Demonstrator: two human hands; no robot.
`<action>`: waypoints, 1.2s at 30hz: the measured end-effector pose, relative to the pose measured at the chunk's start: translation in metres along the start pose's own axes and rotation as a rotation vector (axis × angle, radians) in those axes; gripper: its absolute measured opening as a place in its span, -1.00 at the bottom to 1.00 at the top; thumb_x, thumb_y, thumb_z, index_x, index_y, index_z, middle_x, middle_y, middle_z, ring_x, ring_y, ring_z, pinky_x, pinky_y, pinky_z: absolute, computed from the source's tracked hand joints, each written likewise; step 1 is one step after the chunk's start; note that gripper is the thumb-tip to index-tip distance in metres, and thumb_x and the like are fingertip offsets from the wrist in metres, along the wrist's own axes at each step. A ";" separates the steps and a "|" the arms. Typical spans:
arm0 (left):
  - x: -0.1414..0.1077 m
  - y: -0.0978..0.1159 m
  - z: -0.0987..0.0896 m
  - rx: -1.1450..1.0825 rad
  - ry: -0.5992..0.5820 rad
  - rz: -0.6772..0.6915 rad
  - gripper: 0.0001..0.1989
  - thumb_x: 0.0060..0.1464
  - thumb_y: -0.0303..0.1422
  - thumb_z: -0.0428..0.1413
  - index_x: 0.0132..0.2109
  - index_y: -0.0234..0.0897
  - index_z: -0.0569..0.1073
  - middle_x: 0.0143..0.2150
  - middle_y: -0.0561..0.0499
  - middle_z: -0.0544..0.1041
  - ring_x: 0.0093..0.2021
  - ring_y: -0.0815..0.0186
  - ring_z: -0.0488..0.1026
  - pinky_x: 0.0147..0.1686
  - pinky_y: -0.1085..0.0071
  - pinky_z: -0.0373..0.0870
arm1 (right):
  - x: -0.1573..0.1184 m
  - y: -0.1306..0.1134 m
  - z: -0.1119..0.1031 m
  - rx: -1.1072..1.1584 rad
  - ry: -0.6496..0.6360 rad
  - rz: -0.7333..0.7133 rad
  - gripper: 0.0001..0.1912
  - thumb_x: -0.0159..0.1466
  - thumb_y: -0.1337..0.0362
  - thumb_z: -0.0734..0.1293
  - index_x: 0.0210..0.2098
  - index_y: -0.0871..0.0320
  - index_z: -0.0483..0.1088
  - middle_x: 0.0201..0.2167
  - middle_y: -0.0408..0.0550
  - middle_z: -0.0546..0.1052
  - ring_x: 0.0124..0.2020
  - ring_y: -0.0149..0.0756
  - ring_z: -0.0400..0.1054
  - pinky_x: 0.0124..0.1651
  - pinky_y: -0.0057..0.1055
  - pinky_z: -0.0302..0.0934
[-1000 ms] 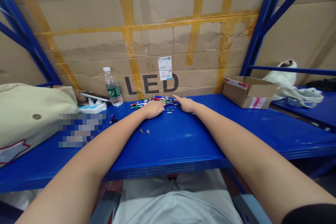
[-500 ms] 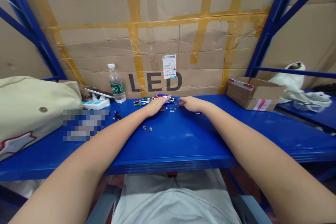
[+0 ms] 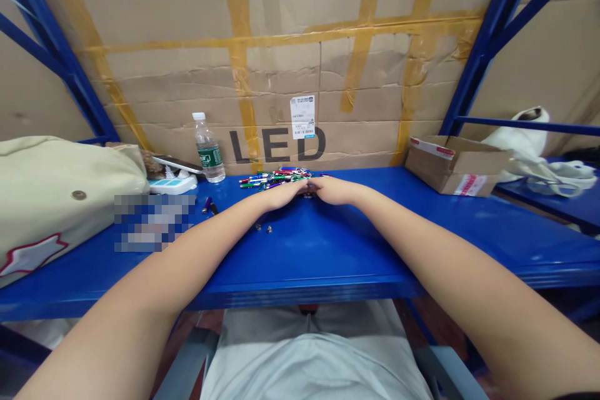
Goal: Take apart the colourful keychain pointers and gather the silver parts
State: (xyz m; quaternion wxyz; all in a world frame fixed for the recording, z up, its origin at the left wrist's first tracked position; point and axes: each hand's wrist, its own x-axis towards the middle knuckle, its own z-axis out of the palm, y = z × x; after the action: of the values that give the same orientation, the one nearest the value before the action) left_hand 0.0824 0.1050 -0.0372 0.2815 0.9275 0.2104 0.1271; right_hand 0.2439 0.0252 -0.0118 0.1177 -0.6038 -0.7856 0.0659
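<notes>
My left hand (image 3: 287,194) and my right hand (image 3: 332,190) meet over the far middle of the blue table, fingertips touching or nearly so. Both look cupped with the fingers stretched inward rather than made into fists; part of the fingers is hidden. Small round metal-looking pieces (image 3: 307,195) show in the gap under them, most of them covered. Just behind lies a pile of colourful pens (image 3: 262,179), in green, red, blue and purple. Two small metal pieces (image 3: 269,229) rest nearer to me, below my left wrist.
Left of my arm are a dark blue cylinder (image 3: 207,204), a water bottle (image 3: 209,153), a white power strip (image 3: 173,184) and a cream bag (image 3: 60,194). An open cardboard box (image 3: 452,165) stands at the right. A cardboard sheet (image 3: 281,75) walls the back.
My right hand has moved left and my left hand slightly right, closing the gap between them. The small round pieces that lay in view between the hands are now mostly covered.
</notes>
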 end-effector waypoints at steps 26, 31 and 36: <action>-0.104 0.039 -0.057 0.282 -0.406 -0.232 -0.66 -0.05 -0.16 0.17 -0.16 -0.28 0.49 -0.25 0.02 0.55 -0.28 0.34 0.45 -0.34 0.55 0.29 | -0.008 0.012 -0.016 -0.026 0.043 0.046 -0.67 0.19 0.23 0.28 -0.06 0.09 0.45 -0.09 0.01 0.53 -0.11 -0.15 0.41 -0.10 -0.36 0.25; -0.108 0.034 -0.066 0.325 -0.273 -0.227 -0.77 0.02 -0.23 0.12 -0.21 -0.26 0.51 -0.26 0.04 0.56 -0.29 0.37 0.45 -0.35 0.55 0.28 | -0.007 0.007 -0.013 -0.038 -0.019 -0.008 -0.67 0.20 0.23 0.26 -0.07 0.10 0.46 -0.12 0.02 0.54 -0.15 -0.14 0.42 -0.14 -0.33 0.27; -0.110 0.015 -0.078 0.387 -0.123 -0.334 -0.72 -0.01 -0.24 0.13 -0.16 -0.27 0.51 -0.24 0.01 0.57 -0.30 0.34 0.46 -0.37 0.53 0.30 | -0.006 0.007 -0.014 -0.078 -0.023 0.026 -0.63 0.21 0.26 0.25 -0.02 0.17 0.44 -0.05 0.06 0.52 -0.09 -0.11 0.41 -0.08 -0.30 0.26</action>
State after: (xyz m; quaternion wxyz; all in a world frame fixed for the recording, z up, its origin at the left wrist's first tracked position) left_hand -0.0371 0.0796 0.0216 0.1280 0.9225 0.3635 -0.0202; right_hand 0.2561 0.0204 -0.0006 0.0839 -0.6171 -0.7811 0.0437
